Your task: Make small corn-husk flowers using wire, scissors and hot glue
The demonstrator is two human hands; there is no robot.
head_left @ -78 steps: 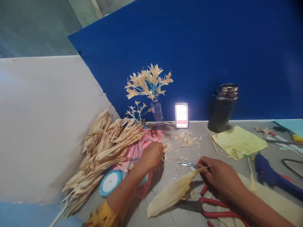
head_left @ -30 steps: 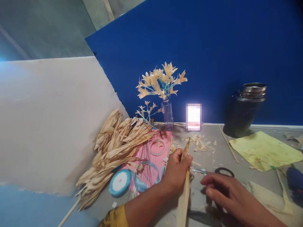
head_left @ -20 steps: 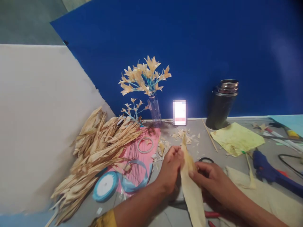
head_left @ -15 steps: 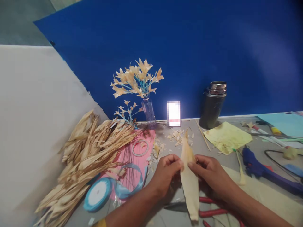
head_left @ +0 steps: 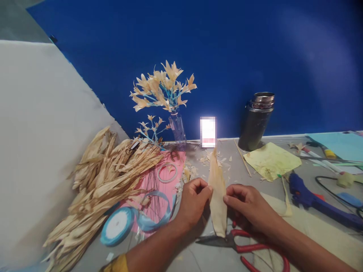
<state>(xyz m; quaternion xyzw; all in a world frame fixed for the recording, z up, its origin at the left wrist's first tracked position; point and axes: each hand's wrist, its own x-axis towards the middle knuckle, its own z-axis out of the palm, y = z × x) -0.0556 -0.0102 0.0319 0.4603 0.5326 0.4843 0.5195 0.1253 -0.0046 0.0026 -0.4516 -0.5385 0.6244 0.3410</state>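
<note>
between left hand (head_left: pixel 193 202) and right hand (head_left: pixel 246 209), pinched corn husk (head_left: pixel 217 192)

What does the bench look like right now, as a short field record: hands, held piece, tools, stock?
left hand: pinches the left edge of the husk strip
right hand: pinches its right edge
husk strip: pale, held upright between both hands, tip pointing away
red-handled scissors: flat on the table under the hands, untouched
husk pile: left, against the white board
blue ribbon spool: lies beside the pile
glue gun: right, lying down
husk flowers in bottle: at the back
</note>
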